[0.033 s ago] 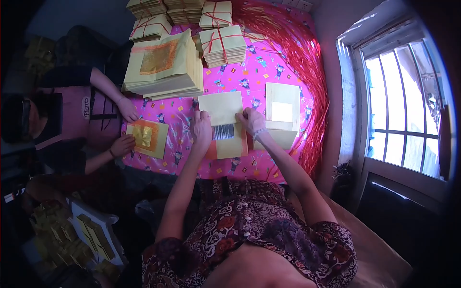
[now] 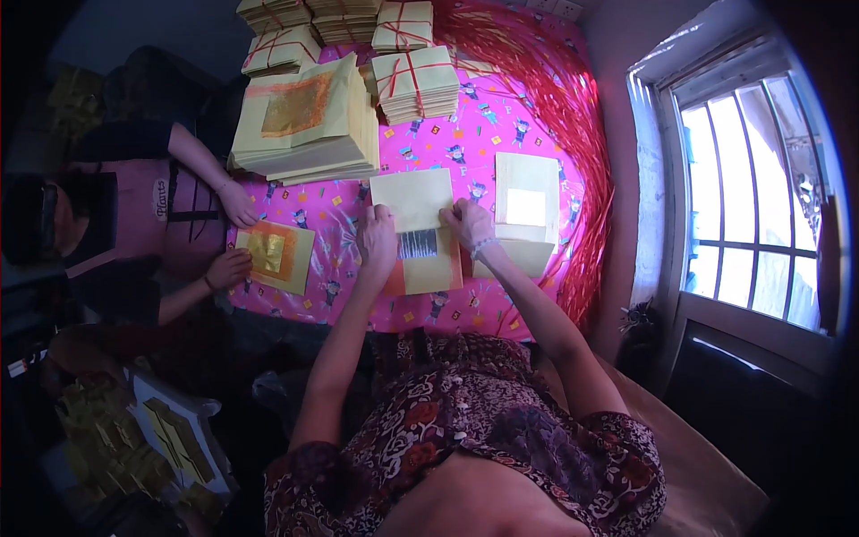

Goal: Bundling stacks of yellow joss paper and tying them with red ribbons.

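Observation:
In front of me lies a pale yellow paper sheet (image 2: 412, 195), its near edge crossing a second sheet (image 2: 431, 276) that shows a dark silvery patch and orange at its sides. My left hand (image 2: 378, 240) has its fingers closed on the left edge of the upper sheet. At the opposite edge, my right hand (image 2: 471, 224) pinches the same sheet between thumb and fingers. Just right of that hand rests a pale paper pile (image 2: 523, 170) with a bright white square on it. Whether the upper sheet is folded from the lower one, I cannot tell.
At the left, a co-worker's hands (image 2: 234, 261) touch a sheet with gold foil (image 2: 268, 253) on orange. A tall paper stack (image 2: 313, 157) and several bundles tied with red strips (image 2: 416, 87) stand behind. Red strips (image 2: 573, 116) line the right side of the pink tablecloth (image 2: 344, 304).

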The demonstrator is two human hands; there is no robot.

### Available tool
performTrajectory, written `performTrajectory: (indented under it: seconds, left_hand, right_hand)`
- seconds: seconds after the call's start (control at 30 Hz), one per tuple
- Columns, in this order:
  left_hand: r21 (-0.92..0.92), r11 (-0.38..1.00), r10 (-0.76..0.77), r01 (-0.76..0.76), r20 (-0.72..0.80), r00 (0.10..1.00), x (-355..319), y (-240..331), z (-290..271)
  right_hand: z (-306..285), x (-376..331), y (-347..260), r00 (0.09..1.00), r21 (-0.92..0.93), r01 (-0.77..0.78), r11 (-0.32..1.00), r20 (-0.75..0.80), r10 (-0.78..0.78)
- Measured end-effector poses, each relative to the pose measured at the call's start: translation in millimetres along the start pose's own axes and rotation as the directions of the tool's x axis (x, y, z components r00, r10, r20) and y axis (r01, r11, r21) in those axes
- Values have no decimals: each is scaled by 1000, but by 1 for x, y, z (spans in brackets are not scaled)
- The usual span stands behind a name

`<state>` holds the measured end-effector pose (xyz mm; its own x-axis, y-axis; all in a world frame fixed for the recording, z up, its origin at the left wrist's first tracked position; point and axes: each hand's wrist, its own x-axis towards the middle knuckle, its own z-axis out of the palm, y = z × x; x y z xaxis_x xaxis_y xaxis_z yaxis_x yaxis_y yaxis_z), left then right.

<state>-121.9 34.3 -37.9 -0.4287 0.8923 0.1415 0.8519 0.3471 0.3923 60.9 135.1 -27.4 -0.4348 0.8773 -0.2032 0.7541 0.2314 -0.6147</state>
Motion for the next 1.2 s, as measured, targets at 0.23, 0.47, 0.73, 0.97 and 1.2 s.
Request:
performTrajectory:
  seconds: [0.23, 0.47, 0.73, 0.97, 1.2]
  left_hand:
    - [160, 987, -38, 27, 65, 997, -1, 35, -8]
    - [155, 984, -102, 91, 67, 993, -6, 36, 10]
    - [202, 977, -61, 71, -59, 996, -20, 28, 21]
    - [-299, 952, -93, 65, -81, 992, -15, 13, 0]
    - [-253, 943, -251, 217, -109, 962, -10, -18, -6]
  right_hand:
    - [-3, -9, -18, 905, -130, 220, 967, -342, -252]
    - [24, -18, -17, 889, -153, 398, 905, -180, -421]
    - [28, -21, -18, 866, -192, 426, 884, -196, -460]
    - [7, -22, -17, 882, -116, 452, 884, -91, -463]
    - [10, -12, -10, 664, -476, 665, 576, 23, -747]
